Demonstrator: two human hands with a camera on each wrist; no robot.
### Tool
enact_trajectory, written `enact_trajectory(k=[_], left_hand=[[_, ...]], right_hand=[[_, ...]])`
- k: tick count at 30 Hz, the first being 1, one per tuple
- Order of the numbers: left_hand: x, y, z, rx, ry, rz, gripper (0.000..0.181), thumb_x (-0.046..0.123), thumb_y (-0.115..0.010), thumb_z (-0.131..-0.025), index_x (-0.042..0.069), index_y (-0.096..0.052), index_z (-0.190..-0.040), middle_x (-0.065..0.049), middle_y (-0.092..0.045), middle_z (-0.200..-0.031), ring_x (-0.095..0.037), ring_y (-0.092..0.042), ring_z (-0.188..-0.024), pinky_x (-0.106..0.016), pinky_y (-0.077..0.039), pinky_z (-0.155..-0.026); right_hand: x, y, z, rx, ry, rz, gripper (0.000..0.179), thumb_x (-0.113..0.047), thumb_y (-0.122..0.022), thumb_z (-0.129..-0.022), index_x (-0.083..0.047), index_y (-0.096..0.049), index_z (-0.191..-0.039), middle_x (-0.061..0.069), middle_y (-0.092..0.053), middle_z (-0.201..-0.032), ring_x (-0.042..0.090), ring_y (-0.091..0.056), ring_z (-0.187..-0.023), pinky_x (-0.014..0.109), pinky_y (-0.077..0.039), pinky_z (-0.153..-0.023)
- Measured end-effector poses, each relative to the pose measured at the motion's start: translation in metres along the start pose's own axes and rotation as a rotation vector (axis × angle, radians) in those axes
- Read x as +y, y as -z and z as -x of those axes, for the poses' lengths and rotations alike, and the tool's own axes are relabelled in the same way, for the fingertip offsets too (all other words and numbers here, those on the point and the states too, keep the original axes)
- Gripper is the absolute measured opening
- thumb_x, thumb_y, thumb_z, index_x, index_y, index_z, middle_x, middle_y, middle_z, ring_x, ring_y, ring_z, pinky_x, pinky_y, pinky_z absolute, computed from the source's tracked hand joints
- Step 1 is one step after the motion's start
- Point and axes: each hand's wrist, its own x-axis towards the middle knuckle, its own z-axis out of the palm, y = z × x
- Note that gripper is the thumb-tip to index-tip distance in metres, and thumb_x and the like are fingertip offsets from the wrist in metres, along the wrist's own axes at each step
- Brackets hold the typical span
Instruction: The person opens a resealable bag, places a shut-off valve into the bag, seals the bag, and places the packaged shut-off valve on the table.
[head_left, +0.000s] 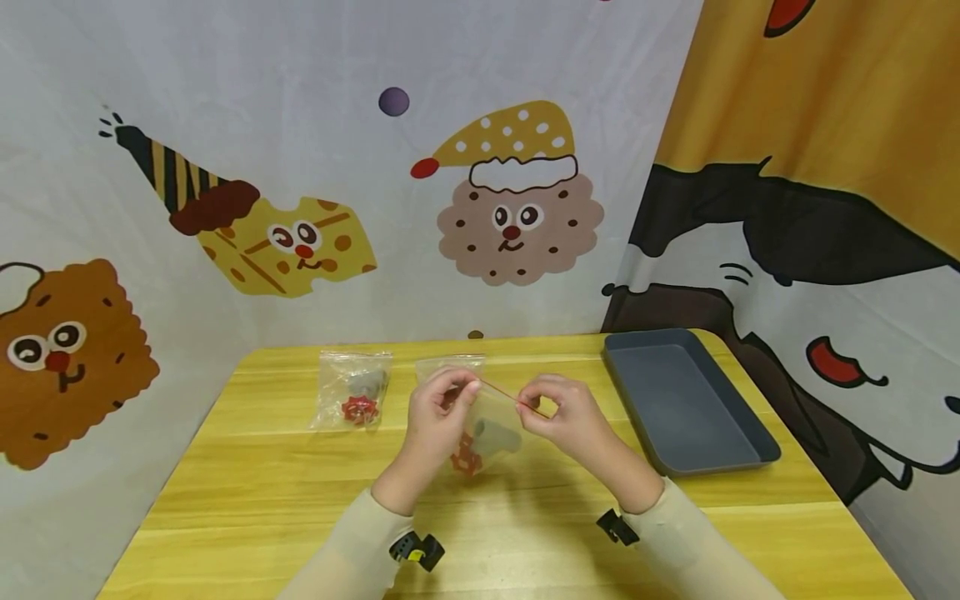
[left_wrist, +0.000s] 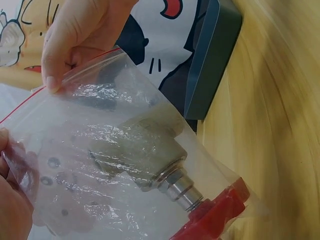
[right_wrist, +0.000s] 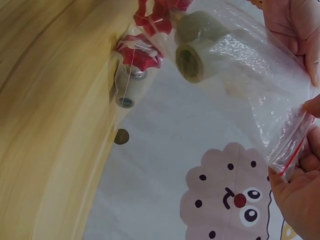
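Both hands hold up a clear zip bag (left_wrist: 120,100) with a red line along its top edge. My left hand (head_left: 438,412) pinches one end of that edge between thumb and fingers, and my right hand (head_left: 562,412) pinches the other end. Inside the bag hangs a valve with a greyish-beige body (left_wrist: 145,147), a metal stem (left_wrist: 182,192) and a red handwheel (left_wrist: 212,215). In the head view the handwheel is at the lower left of the bag. I cannot tell whether the seal is parted.
Another bagged valve (head_left: 362,396) with a red handwheel lies at the table's back left. A further clear bag (head_left: 457,362) is partly hidden behind my left hand. The grey tray (head_left: 686,400) stands at the right, by a printed curtain (head_left: 517,67).
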Motion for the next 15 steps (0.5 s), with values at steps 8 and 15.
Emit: enact_trajectory(k=[8,15], left_hand=[[0.0004,0.0005,-0.0011,0.004,0.017,0.014,0.005,-0.002,-0.064,-0.086,-0.007,-0.065,-0.086,-0.016,-0.065,-0.085,-0.008,-0.055,-0.076,-0.029,-0.055,-0.067],[0.0004,-0.0003,-0.001,0.008,-0.002,0.013,0.007,-0.001,-0.064,-0.087,-0.009,-0.065,-0.086,-0.017,-0.065,-0.084,-0.008,-0.055,-0.074,-0.028,-0.055,-0.065]], right_hand=[[0.003,0.0026,0.0049,0.014,-0.01,-0.005,0.014,-0.003,-0.072,-0.078,-0.017,-0.067,-0.076,-0.012,-0.059,-0.074,0.005,-0.053,-0.068,0.021,-0.049,-0.06],[0.0038,0.0037,0.0067,0.009,-0.02,0.003,0.018,-0.004,-0.072,-0.078,-0.021,-0.066,-0.076,-0.013,-0.059,-0.074,0.005,-0.053,-0.068,0.021,-0.048,-0.06]])
